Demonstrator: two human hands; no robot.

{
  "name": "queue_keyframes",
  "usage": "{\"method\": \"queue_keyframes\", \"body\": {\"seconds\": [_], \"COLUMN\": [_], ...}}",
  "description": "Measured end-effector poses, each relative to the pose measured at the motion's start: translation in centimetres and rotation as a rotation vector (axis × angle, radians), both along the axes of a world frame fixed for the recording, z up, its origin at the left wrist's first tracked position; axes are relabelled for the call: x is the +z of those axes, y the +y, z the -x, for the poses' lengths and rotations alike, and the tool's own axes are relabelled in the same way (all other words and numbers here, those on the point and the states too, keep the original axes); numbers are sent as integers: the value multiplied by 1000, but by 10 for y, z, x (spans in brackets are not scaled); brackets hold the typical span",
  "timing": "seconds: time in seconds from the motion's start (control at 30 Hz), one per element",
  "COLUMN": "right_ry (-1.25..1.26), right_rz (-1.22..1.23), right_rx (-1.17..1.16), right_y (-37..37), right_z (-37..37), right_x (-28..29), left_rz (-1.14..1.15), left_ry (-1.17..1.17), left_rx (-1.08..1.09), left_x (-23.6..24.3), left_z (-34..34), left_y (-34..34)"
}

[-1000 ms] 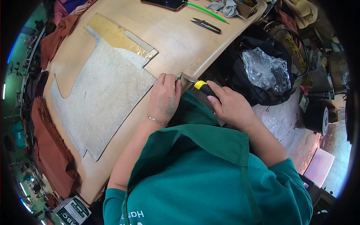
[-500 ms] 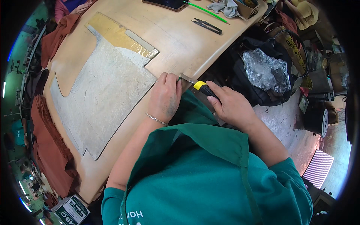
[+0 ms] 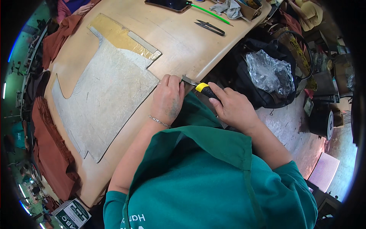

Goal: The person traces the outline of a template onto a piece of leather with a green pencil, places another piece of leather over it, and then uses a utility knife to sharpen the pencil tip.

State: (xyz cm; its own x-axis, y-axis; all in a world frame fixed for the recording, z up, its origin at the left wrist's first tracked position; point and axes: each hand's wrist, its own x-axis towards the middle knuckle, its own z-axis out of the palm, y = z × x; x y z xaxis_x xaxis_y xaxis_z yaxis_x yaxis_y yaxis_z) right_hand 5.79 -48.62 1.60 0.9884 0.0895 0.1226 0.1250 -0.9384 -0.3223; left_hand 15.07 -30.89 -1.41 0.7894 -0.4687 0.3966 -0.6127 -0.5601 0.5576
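Observation:
My right hand [image 3: 233,105] grips a utility knife [image 3: 207,90] with a black and yellow handle. The knife's metal blade lies at the fingertips of my left hand [image 3: 167,95]. Those left fingers are closed in a pinch at the table's near edge; a small dark green bit of something shows at their tips, mostly hidden. Just left of that hand, a large flat pattern piece [image 3: 103,84], greyish white with a yellow taped end, lies on the table [image 3: 183,45].
Thread snips [image 3: 210,27], a green stick-like pen [image 3: 211,14] and a phone [image 3: 167,4] lie at the far side. Brown fabric [image 3: 51,152] hangs over the left edge. A dark bag with clear plastic [image 3: 270,72] stands right of the table. Another person's hand [image 3: 83,8] is at the far left.
The knife and my right hand have shifted slightly left, and the blade sits closer to my left fingertips. My left hand stays nearly in place.

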Motion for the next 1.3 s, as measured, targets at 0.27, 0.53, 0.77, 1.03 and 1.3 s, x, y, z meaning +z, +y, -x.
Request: {"method": "queue_keyframes", "body": {"seconds": [0.27, 0.53, 0.77, 1.03, 1.3], "right_ry": [24, 45, 19, 32, 17], "right_rz": [-42, -62, -44, -57, -61], "right_rx": [2, -9, -12, -12, -21], "right_y": [-1, 0, -3, -1, -2], "right_z": [1, 0, 0, 0, 0], "right_x": [1, 2, 1, 1, -2], "left_rz": [11, -23, -27, -57, -101], "left_ry": [-39, -64, -46, -57, -68], "left_rx": [-25, 14, 14, 29, 32], "left_x": [-3, -2, -1, 0, 0], "left_z": [-1, -1, -1, -1, -1], "left_y": [1, -1, -1, -1, -2]}}
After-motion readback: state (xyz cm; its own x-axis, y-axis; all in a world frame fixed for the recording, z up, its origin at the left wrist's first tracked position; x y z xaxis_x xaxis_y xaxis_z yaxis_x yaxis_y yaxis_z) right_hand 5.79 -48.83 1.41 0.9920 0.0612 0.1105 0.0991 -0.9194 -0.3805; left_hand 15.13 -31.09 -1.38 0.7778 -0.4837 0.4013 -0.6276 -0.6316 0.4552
